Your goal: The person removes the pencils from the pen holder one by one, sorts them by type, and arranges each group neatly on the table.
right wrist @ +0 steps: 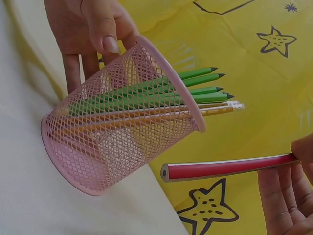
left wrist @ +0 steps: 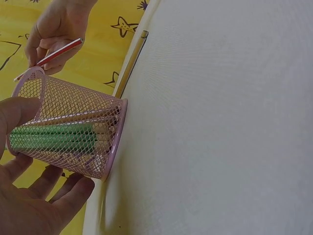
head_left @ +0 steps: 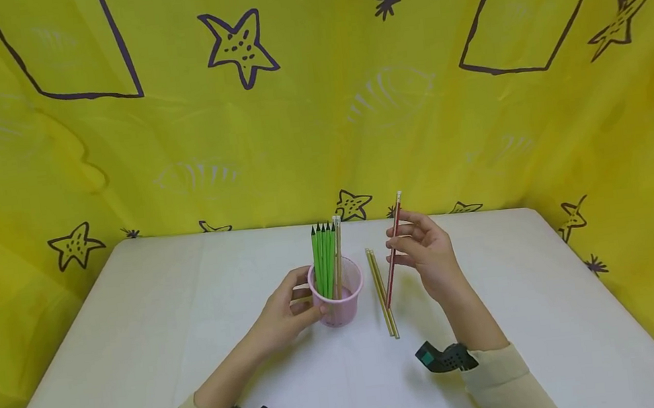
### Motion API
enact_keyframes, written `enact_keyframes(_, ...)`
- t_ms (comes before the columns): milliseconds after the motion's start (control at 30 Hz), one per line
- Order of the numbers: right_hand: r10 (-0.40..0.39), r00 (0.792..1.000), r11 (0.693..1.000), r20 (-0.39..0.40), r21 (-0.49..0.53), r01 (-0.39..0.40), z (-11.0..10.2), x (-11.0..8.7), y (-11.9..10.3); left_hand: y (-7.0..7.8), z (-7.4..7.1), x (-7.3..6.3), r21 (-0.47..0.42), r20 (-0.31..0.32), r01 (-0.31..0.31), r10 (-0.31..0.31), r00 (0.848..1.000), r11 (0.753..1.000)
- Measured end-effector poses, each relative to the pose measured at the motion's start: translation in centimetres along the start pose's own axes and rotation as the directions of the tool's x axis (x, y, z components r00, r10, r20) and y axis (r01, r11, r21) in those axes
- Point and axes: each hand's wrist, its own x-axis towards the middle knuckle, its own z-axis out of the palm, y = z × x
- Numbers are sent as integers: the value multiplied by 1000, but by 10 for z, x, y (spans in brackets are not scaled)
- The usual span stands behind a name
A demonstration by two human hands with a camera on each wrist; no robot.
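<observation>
My left hand (head_left: 286,311) grips a pink mesh pencil cup (head_left: 340,309) around its side. Several green pencils (head_left: 324,261) with black tips stand in the cup, beside gold pencils (head_left: 338,256) whose white eraser ends point up. To the right of the cup, my right hand (head_left: 427,250) pinches a red pencil (head_left: 394,257) between thumb and fingers. The red pencil is tilted, its eraser end up; its lower end looks flat and unsharpened in the right wrist view. Two gold pencils (head_left: 379,291) lie on the table between the cup and the right hand.
A white table (head_left: 166,327) carries everything. Behind it and along both sides hangs a yellow cloth (head_left: 307,133) printed with starfish and fish. Each wrist wears a dark camera mount (head_left: 447,356) at the sleeve.
</observation>
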Motion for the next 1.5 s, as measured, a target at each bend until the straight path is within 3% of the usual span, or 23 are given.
enact_keyframes(700, 69, 998, 988, 0, -141, -68, -7, 4, 14, 0, 1, 0, 3, 7, 10, -10, 1000, 1000)
enact_keyframes(967, 121, 993, 965, -17, -233, -122, -7, 5, 20, -1, 1, -1, 7, 2, 29, -29, 1000, 1000)
enact_keyframes(1500, 246, 969, 893, -6, -387, -229, -11, 9, 29, -1, -1, 1, 4, 6, 4, -4, 1000, 1000)
